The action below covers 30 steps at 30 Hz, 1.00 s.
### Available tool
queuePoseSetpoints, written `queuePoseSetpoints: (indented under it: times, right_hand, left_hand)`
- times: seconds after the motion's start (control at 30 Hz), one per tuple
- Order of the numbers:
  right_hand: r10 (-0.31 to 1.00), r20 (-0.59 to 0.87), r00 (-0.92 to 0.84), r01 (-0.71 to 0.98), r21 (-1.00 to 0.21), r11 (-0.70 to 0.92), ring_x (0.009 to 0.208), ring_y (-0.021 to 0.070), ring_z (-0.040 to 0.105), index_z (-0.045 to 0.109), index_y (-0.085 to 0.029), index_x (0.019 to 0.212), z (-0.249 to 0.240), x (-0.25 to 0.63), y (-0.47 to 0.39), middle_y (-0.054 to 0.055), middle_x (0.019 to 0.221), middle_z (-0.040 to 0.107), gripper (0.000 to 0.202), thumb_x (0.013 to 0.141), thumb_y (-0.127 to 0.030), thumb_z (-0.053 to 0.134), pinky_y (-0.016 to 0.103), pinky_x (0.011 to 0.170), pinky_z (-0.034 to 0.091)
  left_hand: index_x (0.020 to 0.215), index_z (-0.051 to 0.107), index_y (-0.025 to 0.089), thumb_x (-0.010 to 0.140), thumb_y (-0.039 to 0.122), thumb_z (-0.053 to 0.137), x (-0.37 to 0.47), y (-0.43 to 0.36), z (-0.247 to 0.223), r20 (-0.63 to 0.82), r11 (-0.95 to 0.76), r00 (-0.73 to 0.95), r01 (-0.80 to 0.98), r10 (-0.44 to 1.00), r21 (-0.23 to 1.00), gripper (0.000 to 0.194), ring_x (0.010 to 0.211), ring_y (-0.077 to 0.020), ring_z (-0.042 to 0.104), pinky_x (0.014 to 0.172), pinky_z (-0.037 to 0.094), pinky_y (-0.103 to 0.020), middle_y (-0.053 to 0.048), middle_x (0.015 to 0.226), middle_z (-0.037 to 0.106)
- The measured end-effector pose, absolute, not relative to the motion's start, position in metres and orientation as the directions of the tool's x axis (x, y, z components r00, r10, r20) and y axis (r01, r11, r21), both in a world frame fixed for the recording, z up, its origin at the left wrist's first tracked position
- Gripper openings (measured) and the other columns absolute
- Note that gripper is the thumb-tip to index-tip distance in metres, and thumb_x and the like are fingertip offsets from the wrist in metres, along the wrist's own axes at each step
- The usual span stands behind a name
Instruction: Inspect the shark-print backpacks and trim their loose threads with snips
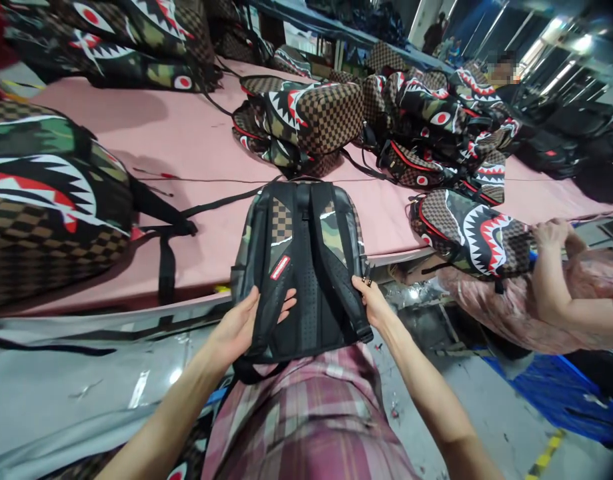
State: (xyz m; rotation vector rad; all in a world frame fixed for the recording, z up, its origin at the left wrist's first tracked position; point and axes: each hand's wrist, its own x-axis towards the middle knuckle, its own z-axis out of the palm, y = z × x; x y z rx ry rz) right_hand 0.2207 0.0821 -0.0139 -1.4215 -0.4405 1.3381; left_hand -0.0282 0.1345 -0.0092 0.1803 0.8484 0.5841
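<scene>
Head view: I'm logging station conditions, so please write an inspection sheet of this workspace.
Surface: pink tabletop, laden with bags.
Job's things: black-backed backpack at the table's near edge, strap side facing the camera.
Clutter: several patterned backpacks; loose strap.
Hands: left hand, fingers behind the left strap; right hand gripping the bag's right side.
Cables: thin cord, kind unclear.
Surroundings: another person's hand at a shark-print backpack; blue sheet on the floor.

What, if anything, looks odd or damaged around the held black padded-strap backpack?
Small dark scraps lie on the grey floor beside the pink plaid clothing, looking like stray litter. The backpack shows no clear damage on its visible strap side.
</scene>
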Motion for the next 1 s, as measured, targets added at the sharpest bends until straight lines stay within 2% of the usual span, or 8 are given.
queuePoseSetpoints:
  times: [0.1,0.2,0.27,0.33,0.43,0.7,0.9,1.0]
  right_hand:
    - [0.824,-0.504,0.258,-0.437,-0.822,-0.366,0.051,0.0129,0.055,0.064,-0.015,0.073,-0.015,0.22,0.082,0.002,0.062,0.064,0.037,0.055,-0.045,0.077,0.023,0.047,0.042]
    - [0.828,-0.506,0.241,-0.451,-0.814,-0.366,0.049,0.0115,0.052,0.063,-0.015,0.072,-0.017,0.218,0.083,0.0,0.06,0.062,0.039,0.053,-0.046,0.077,0.022,0.047,0.04]
    - [0.83,-0.496,0.253,-0.444,-0.822,-0.356,0.047,0.0096,0.048,0.061,-0.016,0.07,-0.02,0.215,0.085,-0.002,0.057,0.059,0.039,0.053,-0.046,0.078,0.021,0.046,0.037]
    - [0.833,-0.482,0.271,-0.431,-0.835,-0.343,0.045,0.0076,0.042,0.059,-0.016,0.066,-0.024,0.213,0.086,-0.004,0.054,0.055,0.037,0.052,-0.045,0.078,0.02,0.044,0.033]
    - [0.836,-0.461,0.296,-0.416,-0.851,-0.322,0.046,0.0068,0.038,0.056,-0.016,0.062,-0.027,0.21,0.086,-0.006,0.053,0.05,0.037,0.053,-0.045,0.077,0.02,0.045,0.03]
    - [0.84,-0.439,0.319,-0.411,-0.863,-0.295,0.047,0.0066,0.03,0.048,-0.018,0.055,-0.03,0.206,0.085,-0.007,0.05,0.04,0.039,0.052,-0.046,0.075,0.021,0.046,0.026]
    - [0.845,-0.46,0.273,-0.403,-0.852,-0.334,0.046,0.0064,0.027,0.049,-0.018,0.058,-0.035,0.21,0.086,-0.007,0.05,0.038,0.039,0.054,-0.048,0.074,0.021,0.043,0.019]
    - [0.844,-0.461,0.272,-0.405,-0.851,-0.334,0.047,0.0071,0.03,0.049,-0.018,0.059,-0.037,0.211,0.088,-0.006,0.051,0.041,0.039,0.054,-0.048,0.074,0.021,0.044,0.022]
  left_hand:
    - [0.117,0.054,0.01,0.091,0.038,0.034,-0.024,0.133,-0.01,-0.632,0.761,0.425,-0.33,0.649,0.559,0.043,0.109,-0.0239,0.056,0.093,0.044,-0.039,-0.015,0.12,0.058]
    - [0.109,0.058,0.014,0.082,0.035,0.052,-0.01,0.125,-0.012,-0.308,0.31,-0.082,0.007,0.948,0.951,0.034,0.113,-0.026,0.05,0.098,0.037,-0.044,-0.012,0.118,0.056]
    - [0.098,0.062,0.019,0.078,0.034,0.06,0.007,0.12,-0.012,0.144,-0.074,-0.155,0.388,0.977,0.919,0.025,0.112,-0.0256,0.047,0.1,0.031,-0.045,-0.008,0.112,0.058]
    - [0.088,0.065,0.022,0.077,0.033,0.062,0.03,0.117,-0.014,0.343,-0.324,0.078,0.568,0.936,0.756,0.016,0.104,-0.0244,0.05,0.096,0.031,-0.045,-0.005,0.101,0.06]
    - [0.086,0.065,0.022,0.078,0.03,0.063,0.061,0.12,-0.02,0.319,-0.424,0.28,0.611,0.906,0.668,0.011,0.091,-0.0212,0.053,0.083,0.036,-0.039,-0.003,0.091,0.061]
    - [0.081,0.063,0.017,0.086,0.027,0.048,0.078,0.127,-0.03,0.313,-0.5,0.39,0.692,0.866,0.521,0.019,0.082,-0.0205,0.053,0.071,0.036,-0.034,-0.006,0.085,0.061]
    - [0.064,0.057,0.017,0.079,0.029,0.048,0.07,0.145,-0.018,0.046,-0.234,0.448,0.373,0.893,0.898,0.022,0.07,-0.0156,0.051,0.067,0.041,-0.028,-0.002,0.073,0.055]
    - [0.063,0.057,0.016,0.077,0.038,0.048,0.062,0.153,-0.021,-0.036,-0.098,0.406,0.305,0.913,0.947,0.028,0.062,-0.0138,0.051,0.059,0.041,-0.026,0.0,0.065,0.054]
